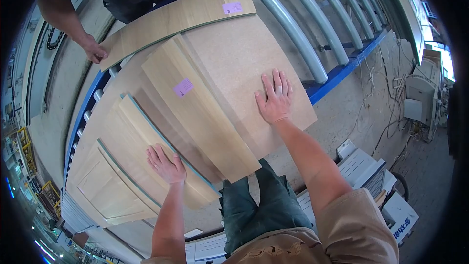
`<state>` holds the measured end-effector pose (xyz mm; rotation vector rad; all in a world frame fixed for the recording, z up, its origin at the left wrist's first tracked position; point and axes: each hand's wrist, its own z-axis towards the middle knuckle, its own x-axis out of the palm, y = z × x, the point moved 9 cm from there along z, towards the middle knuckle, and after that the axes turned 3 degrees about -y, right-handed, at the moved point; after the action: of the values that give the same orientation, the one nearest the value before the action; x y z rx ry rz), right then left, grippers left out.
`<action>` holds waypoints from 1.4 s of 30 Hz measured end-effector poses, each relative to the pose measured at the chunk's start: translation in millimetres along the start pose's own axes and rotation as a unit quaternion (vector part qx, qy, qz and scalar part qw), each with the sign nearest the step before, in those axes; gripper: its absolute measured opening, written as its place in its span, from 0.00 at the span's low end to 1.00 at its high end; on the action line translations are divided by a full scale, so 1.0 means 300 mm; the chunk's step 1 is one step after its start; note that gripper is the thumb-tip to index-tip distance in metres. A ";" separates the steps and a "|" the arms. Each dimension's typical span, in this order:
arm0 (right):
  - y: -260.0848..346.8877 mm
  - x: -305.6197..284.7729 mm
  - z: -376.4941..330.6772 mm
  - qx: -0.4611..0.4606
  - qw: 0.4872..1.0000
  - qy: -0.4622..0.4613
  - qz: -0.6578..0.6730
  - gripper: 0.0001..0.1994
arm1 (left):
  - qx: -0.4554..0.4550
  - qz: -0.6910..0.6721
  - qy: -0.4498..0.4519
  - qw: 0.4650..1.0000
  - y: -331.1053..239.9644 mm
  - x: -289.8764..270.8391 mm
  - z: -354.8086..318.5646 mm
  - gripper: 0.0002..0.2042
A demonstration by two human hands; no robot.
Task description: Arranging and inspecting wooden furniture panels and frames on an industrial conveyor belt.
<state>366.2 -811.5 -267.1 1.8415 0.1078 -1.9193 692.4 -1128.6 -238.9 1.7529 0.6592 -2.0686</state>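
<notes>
Pale wood under my left hand (167, 165): palm down, fingers spread, gripping nothing, on a teal-edged board (139, 132). From my remote seat, the right hand (276, 100) looks just as flat and unclenched on the big brown sheet (229, 54). Between them lies a labelled plank (202, 112); I'd press lightly, evenly, so nothing skids. Beyond, a co-worker's hands (94, 50) hold a curved-looking plank (178, 22); I'd match their pace.
</notes>
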 end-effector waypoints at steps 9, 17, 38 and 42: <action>0.000 -0.001 -0.002 -0.002 1.000 -0.005 0.000 0.33 | -0.002 -0.002 -0.001 1.000 0.000 -0.001 0.001 0.36; 0.002 0.002 -0.003 -0.006 1.000 -0.003 -0.004 0.32 | -0.003 -0.005 -0.009 1.000 -0.001 -0.004 0.002 0.36; -0.004 0.007 -0.004 -0.001 1.000 0.002 -0.008 0.33 | -0.003 -0.009 -0.001 1.000 0.004 0.001 -0.001 0.36; -0.001 0.004 -0.003 -0.004 1.000 -0.004 -0.008 0.33 | -0.004 -0.006 -0.001 1.000 0.003 0.001 0.000 0.36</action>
<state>367.0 -811.3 -268.5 1.8341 0.1287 -1.9341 692.9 -1129.4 -239.3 1.7464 0.6765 -2.0727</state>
